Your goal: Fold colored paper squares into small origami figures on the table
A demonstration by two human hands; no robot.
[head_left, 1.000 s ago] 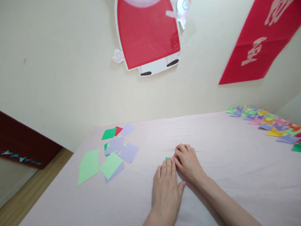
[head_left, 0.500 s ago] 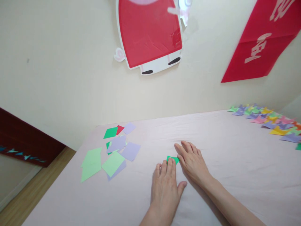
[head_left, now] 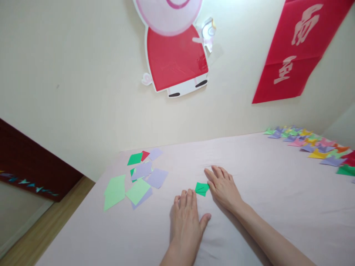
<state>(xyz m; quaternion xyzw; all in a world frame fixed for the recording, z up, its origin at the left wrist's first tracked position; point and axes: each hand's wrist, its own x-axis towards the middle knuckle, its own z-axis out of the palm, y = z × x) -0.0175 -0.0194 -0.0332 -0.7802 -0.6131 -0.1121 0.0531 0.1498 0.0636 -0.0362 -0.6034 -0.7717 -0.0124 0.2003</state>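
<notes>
A small folded piece of green paper [head_left: 202, 188] lies flat on the pale pink cloth [head_left: 172, 159], with crease lines or folded edges across its middle. My left hand [head_left: 185, 220] rests palm down at its left, fingers stretched forward and thumb apart; the index fingertip touches or nearly touches the paper's left corner. On the other side, my right hand [head_left: 224, 188] lies palm down with fingers extended, its thumb at the paper's right corner. Neither hand is closed around anything.
Loose paper squares in light green [head_left: 115, 192], purple [head_left: 157, 178] and dark green [head_left: 135, 159] lie at the left. Rows of folded colored paper shapes [head_left: 318, 147] stand along the far right. Behind the surface is a wall with a cartoon cutout [head_left: 177, 59] and a red banner [head_left: 294, 55].
My left hand has slid left off the green paper, uncovering its creased face. My right hand keeps its place at the right corner. The camera view has tilted up slightly.
</notes>
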